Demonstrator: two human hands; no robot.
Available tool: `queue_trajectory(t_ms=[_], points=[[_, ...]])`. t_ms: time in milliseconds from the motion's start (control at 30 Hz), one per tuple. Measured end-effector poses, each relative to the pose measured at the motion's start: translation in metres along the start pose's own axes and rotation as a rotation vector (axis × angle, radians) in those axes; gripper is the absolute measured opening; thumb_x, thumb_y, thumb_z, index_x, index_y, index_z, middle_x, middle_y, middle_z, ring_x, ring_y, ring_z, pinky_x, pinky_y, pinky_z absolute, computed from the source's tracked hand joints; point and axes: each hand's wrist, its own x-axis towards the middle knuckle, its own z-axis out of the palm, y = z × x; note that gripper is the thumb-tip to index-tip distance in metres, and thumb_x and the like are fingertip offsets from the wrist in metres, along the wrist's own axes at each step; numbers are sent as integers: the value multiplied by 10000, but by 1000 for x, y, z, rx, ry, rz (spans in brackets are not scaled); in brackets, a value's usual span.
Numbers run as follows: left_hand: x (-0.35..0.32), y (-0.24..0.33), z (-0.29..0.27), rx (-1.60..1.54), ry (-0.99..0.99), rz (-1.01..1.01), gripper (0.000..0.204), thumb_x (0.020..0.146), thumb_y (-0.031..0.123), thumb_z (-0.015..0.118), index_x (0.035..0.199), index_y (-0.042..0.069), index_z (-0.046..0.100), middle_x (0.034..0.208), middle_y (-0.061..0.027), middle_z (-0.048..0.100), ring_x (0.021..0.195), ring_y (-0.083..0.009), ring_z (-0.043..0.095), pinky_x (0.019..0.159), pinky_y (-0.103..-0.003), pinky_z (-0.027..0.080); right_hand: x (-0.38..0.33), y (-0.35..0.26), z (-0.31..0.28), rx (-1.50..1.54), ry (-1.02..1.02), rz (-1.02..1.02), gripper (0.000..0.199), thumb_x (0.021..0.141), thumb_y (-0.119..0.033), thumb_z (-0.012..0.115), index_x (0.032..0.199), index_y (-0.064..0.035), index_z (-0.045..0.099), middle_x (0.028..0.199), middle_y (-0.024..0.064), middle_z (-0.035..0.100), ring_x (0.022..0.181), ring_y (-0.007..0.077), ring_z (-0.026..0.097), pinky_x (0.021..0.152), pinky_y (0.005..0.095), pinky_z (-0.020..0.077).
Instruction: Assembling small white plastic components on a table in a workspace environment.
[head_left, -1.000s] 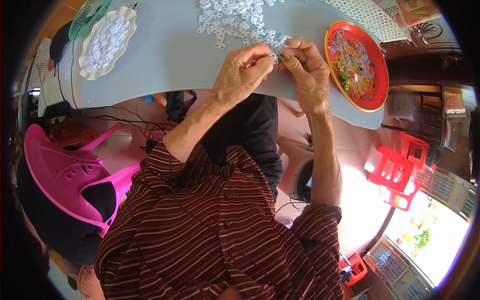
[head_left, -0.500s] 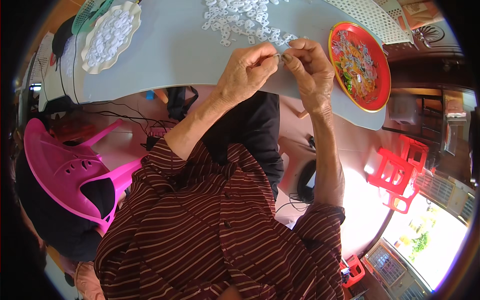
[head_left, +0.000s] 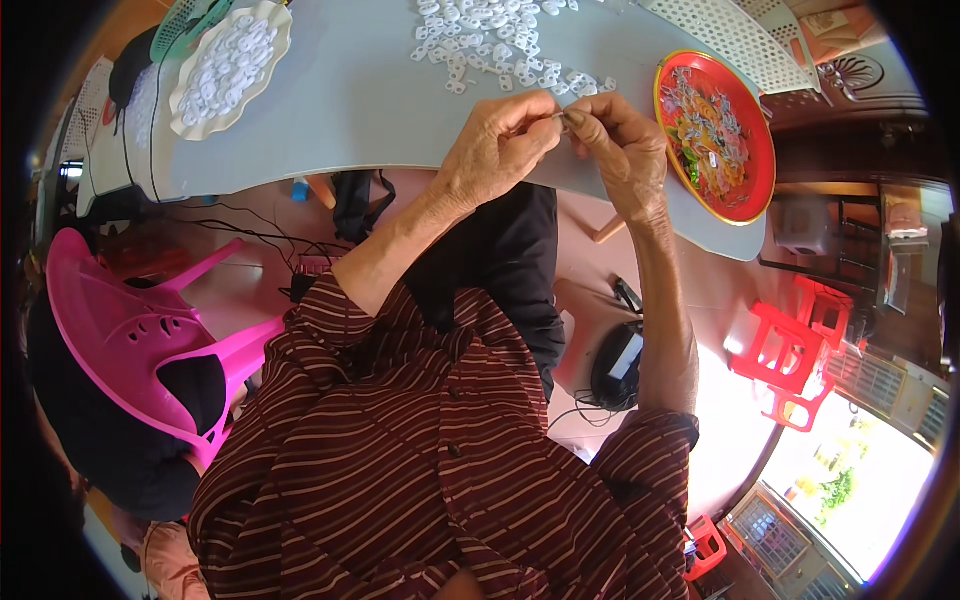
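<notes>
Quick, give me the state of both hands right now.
Left hand: closed, fingertips pinching a small grey piece.
Right hand: closed, pinching the same small piece from the other side.

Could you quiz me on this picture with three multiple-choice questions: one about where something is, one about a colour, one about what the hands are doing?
1. Where does the red plate stand?
A. on the grey table, to the right of the hands
B. on the pink chair
C. on the floor

2. What colour are the loose small pieces on the table?
A. black
B. white
C. green

3. How are the left hand and right hand?
A. flat on the table, apart
B. resting in the lap
C. fingertips together, pinching a tiny part

Answers:
1 A, it sits near the table's right edge.
2 B, the scattered pieces look white.
3 C, both hands meet at one small piece.
</notes>
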Motion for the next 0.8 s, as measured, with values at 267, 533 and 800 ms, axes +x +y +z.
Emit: queue_trajectory(t_ms=[267, 533, 800], points=[[-1, -2, 4, 107, 105, 200, 132, 874, 98, 545, 797, -7, 522, 598, 9, 467, 549, -54, 409, 492, -222, 358, -1, -1, 25, -201, 258, -15, 213, 862, -174, 665, 766, 6, 603, 609, -17, 533, 539, 45, 436, 484, 202, 359], [-2, -1, -1, -25, 56, 12, 142, 897, 130, 536, 830, 5, 549, 654, 10, 516, 590, -56, 464, 514, -207, 364, 2, -3, 13, 314, 104, 149, 302, 914, -275, 589, 833, 13, 630, 636, -5, 520, 558, 56, 437, 512, 218, 375], [-2, 4, -2, 5, 19, -25, 166, 909, 157, 529, 852, 4, 562, 674, 10, 533, 607, -56, 478, 521, -204, 366, -1, 2, 24, 119, 229, 119, 230, 853, -214, 679, 801, 5, 633, 634, -7, 550, 550, 55, 455, 512, 205, 373]])
